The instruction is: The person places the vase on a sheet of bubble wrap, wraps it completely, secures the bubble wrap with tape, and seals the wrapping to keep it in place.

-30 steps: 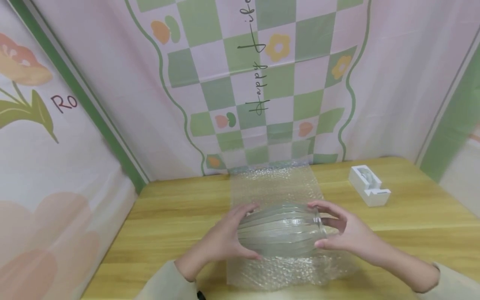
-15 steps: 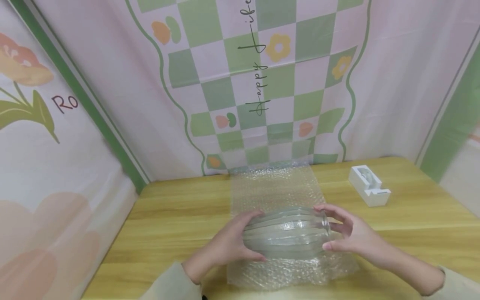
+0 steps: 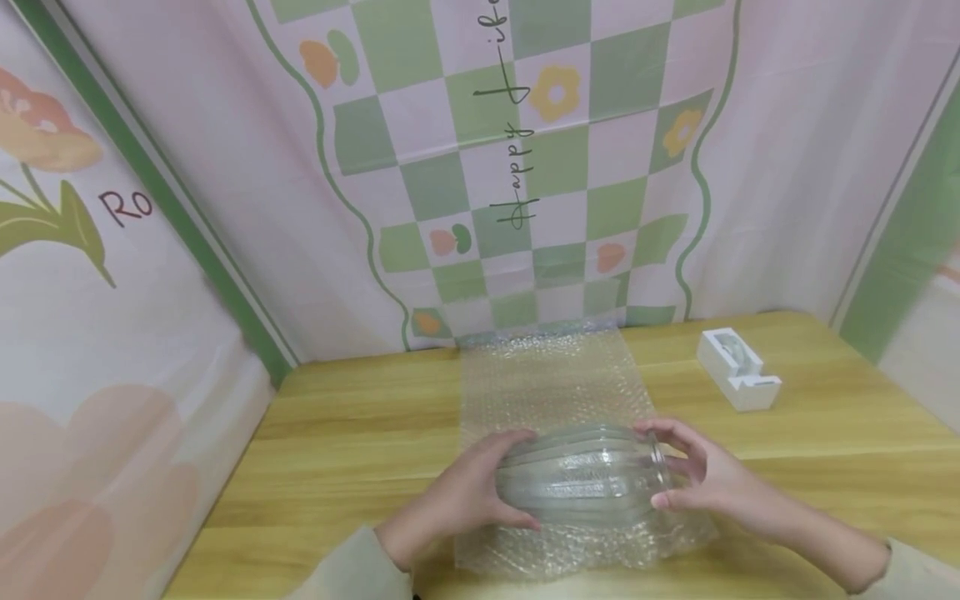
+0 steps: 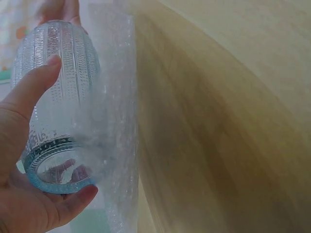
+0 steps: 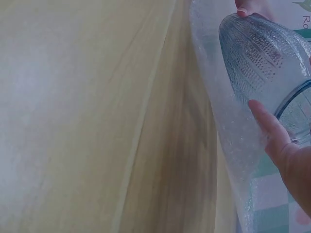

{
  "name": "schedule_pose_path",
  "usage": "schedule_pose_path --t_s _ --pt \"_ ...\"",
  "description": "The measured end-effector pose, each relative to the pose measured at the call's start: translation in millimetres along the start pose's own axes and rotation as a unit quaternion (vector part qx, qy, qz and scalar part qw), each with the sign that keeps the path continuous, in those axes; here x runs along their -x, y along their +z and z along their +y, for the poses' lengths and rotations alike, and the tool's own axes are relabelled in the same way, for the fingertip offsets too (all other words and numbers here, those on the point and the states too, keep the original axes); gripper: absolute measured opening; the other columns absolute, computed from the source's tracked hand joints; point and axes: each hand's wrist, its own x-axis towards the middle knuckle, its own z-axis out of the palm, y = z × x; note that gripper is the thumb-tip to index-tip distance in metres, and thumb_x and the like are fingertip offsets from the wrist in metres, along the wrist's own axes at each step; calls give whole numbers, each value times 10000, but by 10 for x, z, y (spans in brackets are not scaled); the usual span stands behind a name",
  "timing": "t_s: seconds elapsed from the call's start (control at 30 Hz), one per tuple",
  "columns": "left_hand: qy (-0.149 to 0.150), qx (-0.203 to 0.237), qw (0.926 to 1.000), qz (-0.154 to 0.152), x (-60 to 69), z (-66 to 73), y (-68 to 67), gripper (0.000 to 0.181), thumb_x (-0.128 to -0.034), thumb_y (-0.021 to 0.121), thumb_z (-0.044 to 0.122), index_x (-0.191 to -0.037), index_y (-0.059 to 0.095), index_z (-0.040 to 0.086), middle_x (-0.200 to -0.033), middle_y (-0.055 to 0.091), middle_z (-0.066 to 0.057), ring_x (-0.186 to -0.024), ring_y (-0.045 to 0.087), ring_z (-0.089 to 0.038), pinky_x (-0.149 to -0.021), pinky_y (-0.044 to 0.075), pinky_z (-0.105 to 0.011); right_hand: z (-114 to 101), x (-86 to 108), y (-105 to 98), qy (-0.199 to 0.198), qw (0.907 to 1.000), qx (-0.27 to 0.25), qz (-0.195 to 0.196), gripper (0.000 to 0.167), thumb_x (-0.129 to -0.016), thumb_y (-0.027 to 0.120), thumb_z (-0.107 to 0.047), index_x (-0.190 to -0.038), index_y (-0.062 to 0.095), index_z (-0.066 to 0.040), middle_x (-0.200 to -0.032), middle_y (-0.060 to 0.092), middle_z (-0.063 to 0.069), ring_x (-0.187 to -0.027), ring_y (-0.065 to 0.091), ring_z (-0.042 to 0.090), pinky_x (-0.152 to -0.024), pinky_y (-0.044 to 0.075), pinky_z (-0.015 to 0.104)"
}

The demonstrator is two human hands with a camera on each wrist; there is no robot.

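A clear ribbed glass vase (image 3: 581, 479) lies on its side, over a sheet of bubble wrap (image 3: 551, 379). My left hand (image 3: 476, 487) grips the base end, thumb and fingers spread around it. At the other end, my right hand (image 3: 708, 475) holds the vase by its rim. In the left wrist view the round base of the vase (image 4: 56, 107) faces the camera, with the left hand (image 4: 29, 160) curled about it. The right wrist view has the open mouth of the vase (image 5: 265, 58) beside the right hand (image 5: 286, 150).
A white tape dispenser (image 3: 738, 371) stands at the back right of the wooden table (image 3: 352, 433). Behind the table hangs a checked green and white cloth (image 3: 555, 158). The bubble wrap reaches to the table's back edge.
Both hands have moved the vase a little toward me and to the right over the bubble wrap. The wrap and the tape dispenser have stayed in place.
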Motion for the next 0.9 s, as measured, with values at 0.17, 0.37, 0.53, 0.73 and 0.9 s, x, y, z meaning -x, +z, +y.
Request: schedule_pose_path --t_s 0.17,0.37,0.53,0.73,0.9 --pt "-77 -23 10000 -59 -12 -4 38 1054 -642 978 345 -1531 455 127 -1538 486 -35 -1402 456 -229 -1177 352 -412 48 35 7 165 9998 -104 -68 734 -822 730 136 -1456 364 80 -1459 463 -139 -1271 455 -48 -923 559 281" --pt "-98 -83 9999 -109 -19 -25 68 1056 -644 974 370 -1532 453 135 -1535 489 -35 -1399 461 -233 -1173 361 -408 73 54 22 553 9980 -291 -82 749 -836 728 100 -1474 340 43 -1441 434 -116 -1286 442 537 -827 615 429" --pt "-34 -142 9998 -149 -20 -25 76 1042 -659 962 388 -1531 451 132 -1540 483 -27 -1401 460 -231 -1169 367 -409 88 67 13 615 9973 -382 -140 741 -845 719 99 -1481 363 -29 -1462 408 -19 -1227 342 729 -812 617 456" --pt "34 -307 9994 -169 -25 -12 98 1037 -656 966 384 -1521 459 117 -1531 495 -25 -1382 480 -222 -1158 382 -386 106 89 7 665 9970 -284 -265 761 -855 721 84 -1486 299 34 -1488 254 385 -1227 291 776 -861 602 461" --pt "0 -369 9992 -173 -32 7 110 1039 -645 975 367 -1516 464 121 -1515 510 -21 -1357 501 -216 -1143 401 -378 127 107 5 668 9973 -172 -248 767 -850 724 86 -1469 272 83 -1473 242 425 -1227 291 777 -887 591 471"
